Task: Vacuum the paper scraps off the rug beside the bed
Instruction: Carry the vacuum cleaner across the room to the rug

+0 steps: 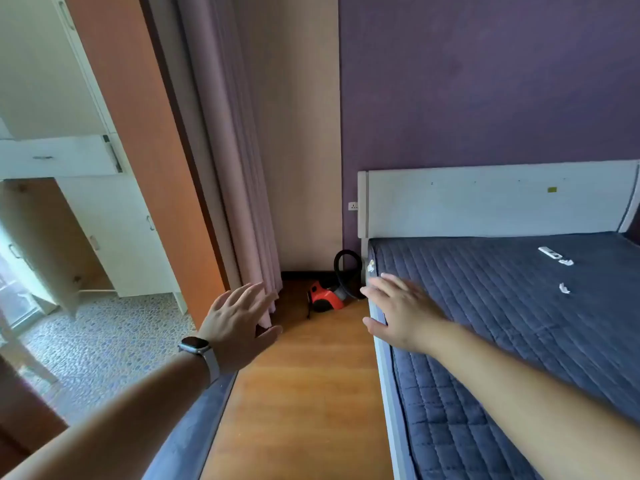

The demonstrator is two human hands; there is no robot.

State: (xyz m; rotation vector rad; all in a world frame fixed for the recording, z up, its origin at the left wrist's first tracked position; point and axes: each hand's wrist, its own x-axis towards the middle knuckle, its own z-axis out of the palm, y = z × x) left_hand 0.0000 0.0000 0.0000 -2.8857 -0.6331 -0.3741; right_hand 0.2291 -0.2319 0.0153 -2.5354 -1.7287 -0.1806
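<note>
both grips wide, empty: left hand [239,323] and right hand [398,313] flank the small red-and-black plastic canister vacuum [325,298], centre frame on the wooden floor [304,393] beyond both, right hand seemingly nearer.

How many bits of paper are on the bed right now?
3. One scrap lies beside the white remote, a second scrap a little nearer the camera, a third scrap at the corner of the bed cover by the headboard. Others may be hidden.
</note>
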